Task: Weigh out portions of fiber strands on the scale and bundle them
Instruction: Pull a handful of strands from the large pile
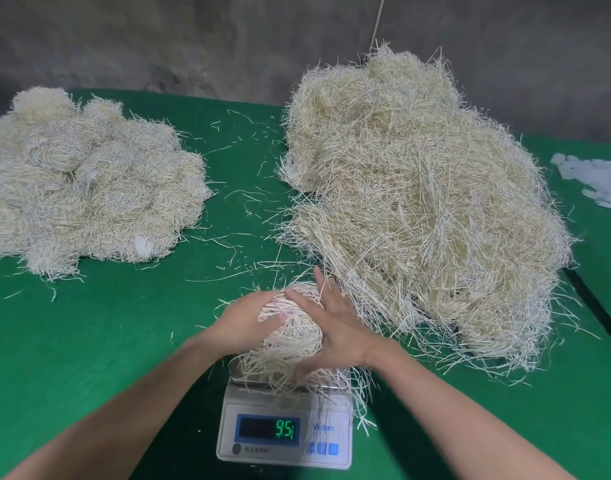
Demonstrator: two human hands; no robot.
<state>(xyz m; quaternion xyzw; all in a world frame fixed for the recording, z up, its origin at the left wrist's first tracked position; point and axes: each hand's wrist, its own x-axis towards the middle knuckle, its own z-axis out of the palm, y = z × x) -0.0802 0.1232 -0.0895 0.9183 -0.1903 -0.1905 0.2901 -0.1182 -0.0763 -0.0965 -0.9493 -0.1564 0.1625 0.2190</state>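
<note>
On the scale [285,427] at the desk's [124,323] near edge, a portion of fiber strands [293,341] sits between both hands, its long axis running roughly away from the person. The left grip [248,320] curls round its left flank; the right grip [335,327] lies spread flat across its top. Pale, stiff ends spill over the pan. A loose heap [418,209] lies just right, a bundled pile [82,181] far left.

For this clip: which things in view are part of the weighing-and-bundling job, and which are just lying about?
In the job: scale; fiber portion on its pan, between left hand and right hand; loose pile at right; heap at left.
Lying about: stray strands on green cloth; pale scraps at right edge.
</note>
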